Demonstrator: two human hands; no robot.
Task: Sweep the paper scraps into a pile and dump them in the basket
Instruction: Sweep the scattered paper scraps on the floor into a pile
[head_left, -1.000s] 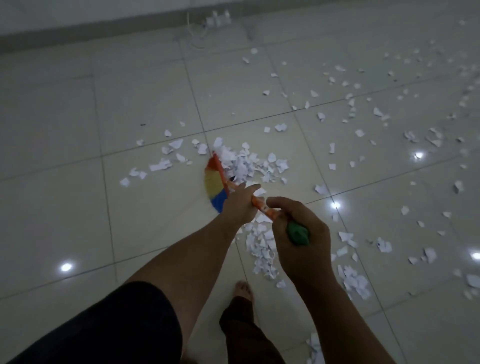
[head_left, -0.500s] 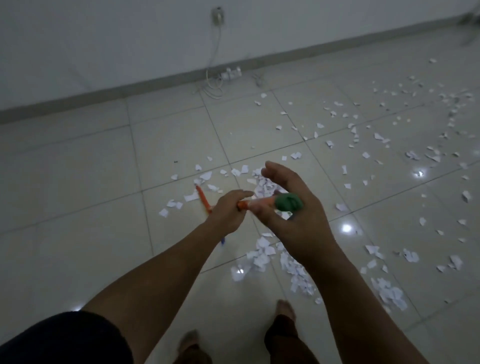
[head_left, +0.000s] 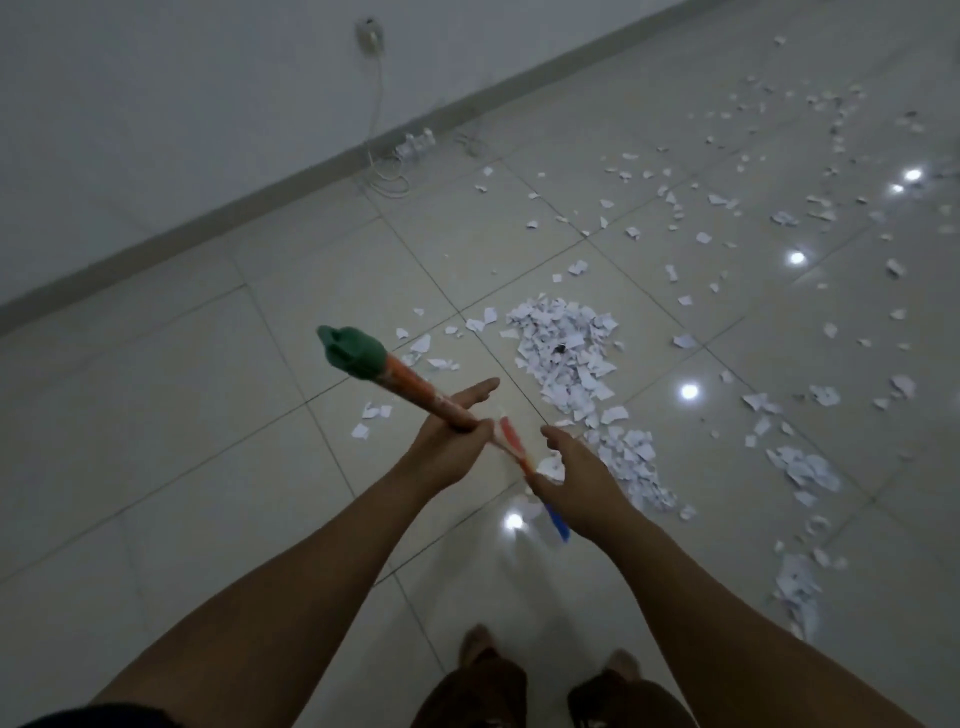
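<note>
**First onlooker:** Head view, looking down, was it? Where had the paper scraps got to?

**Second onlooker:** Most lay in one pile (head_left: 563, 353) on the tiled floor (head_left: 208, 415), ahead of the person. Loose scraps (head_left: 685, 341) were strewn to the right of the pile and beyond it. A thinner trail (head_left: 631, 457) ran from the pile back toward the person.

**First onlooker:** And the broom?

**Second onlooker:** The broom (head_left: 415, 387) slanted across just left of the pile, on its near side. Its green cap (head_left: 353, 353) was up and furthest left of the pile. Its blue end was low and closer to the person than the pile was. That lower part was blurred.

**First onlooker:** Who had hold of it?

**Second onlooker:** The left hand (head_left: 447, 447) was wrapped round the orange handle, forefinger stuck straight out toward the pile. The right hand (head_left: 576, 483) lay over the lower shaft, just short of the pile, fingers only loosely bent. I couldn't tell whether it gripped or merely touched.
</note>
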